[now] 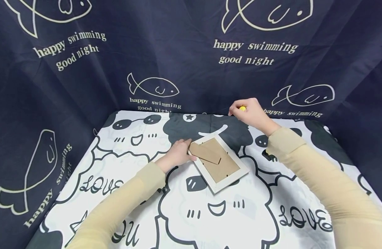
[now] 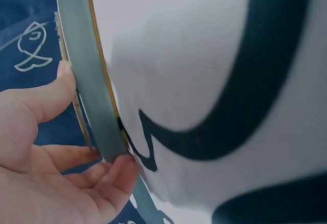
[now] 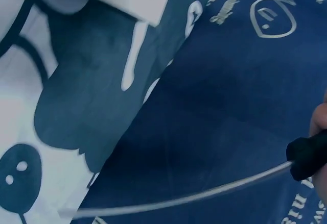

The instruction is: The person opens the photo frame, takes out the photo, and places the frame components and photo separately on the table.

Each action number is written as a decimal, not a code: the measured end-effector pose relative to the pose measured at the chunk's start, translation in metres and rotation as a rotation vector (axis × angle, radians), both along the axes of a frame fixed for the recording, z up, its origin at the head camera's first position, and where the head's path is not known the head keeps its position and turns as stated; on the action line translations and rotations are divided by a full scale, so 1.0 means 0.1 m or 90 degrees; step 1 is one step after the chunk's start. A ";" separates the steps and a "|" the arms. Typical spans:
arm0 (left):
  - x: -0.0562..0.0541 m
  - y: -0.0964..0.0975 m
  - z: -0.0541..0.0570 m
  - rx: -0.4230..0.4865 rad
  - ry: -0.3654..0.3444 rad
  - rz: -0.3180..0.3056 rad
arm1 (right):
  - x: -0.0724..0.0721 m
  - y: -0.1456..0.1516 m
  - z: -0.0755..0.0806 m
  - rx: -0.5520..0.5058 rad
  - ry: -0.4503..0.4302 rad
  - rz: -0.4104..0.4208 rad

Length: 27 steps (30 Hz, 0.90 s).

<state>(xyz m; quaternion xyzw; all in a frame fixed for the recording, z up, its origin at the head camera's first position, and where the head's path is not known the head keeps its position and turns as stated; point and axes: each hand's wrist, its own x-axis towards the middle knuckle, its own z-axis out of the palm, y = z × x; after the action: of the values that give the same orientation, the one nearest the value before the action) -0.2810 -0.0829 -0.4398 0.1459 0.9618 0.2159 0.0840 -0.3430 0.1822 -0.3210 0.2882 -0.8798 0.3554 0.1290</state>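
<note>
A white picture frame (image 1: 240,170) lies back side up on the patterned cloth, with its brown backing board and a fold-out stand (image 1: 206,154) showing. At its left corner my left hand (image 1: 178,154) grips the edge; the left wrist view has the thumb on one side of the frame (image 2: 92,55) and fingertips at the other. Up beyond the frame, my right hand (image 1: 252,111) is raised and holds a screwdriver (image 3: 306,155). Its yellow handle end shows in the head view, its black collar and long thin metal shaft in the right wrist view. My fingers hide most of the handle.
A white cloth (image 1: 116,166) with black cartoon sheep and lettering covers the work surface. Dark blue curtains (image 1: 191,52) with fish drawings hang behind it and at both sides, close to the surface's far edge.
</note>
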 end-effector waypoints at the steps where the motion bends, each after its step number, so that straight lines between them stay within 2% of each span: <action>1: 0.03 0.00 0.01 0.002 0.001 0.005 | -0.03 0.00 -0.03 0.020 0.006 0.002; 5: 0.15 0.02 0.04 0.026 0.005 0.016 | -0.13 0.00 -0.16 0.082 -0.016 0.023; 9: 0.32 0.06 0.10 0.029 0.030 0.001 | -0.18 -0.05 -0.26 0.128 -0.060 0.041; 14: 0.55 0.12 0.18 0.011 0.072 -0.050 | -0.25 -0.12 -0.43 0.184 -0.063 0.056; 18: 0.73 0.19 0.23 -0.022 0.098 -0.097 | -0.28 -0.17 -0.57 0.196 -0.063 0.051; 23: 0.93 0.29 0.27 -0.067 0.121 -0.139 | -0.35 -0.21 -0.75 0.212 -0.046 0.028; 27: 1.05 0.36 0.27 -0.093 0.142 -0.171 | -0.38 -0.22 -0.85 0.236 -0.057 0.000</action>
<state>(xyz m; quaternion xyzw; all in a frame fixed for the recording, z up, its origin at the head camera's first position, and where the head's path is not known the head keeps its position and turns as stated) -0.1762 -0.0471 -0.4129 0.2892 0.9503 0.1144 0.0151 -0.3809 0.1599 -0.4060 0.2910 -0.9351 0.1995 0.0341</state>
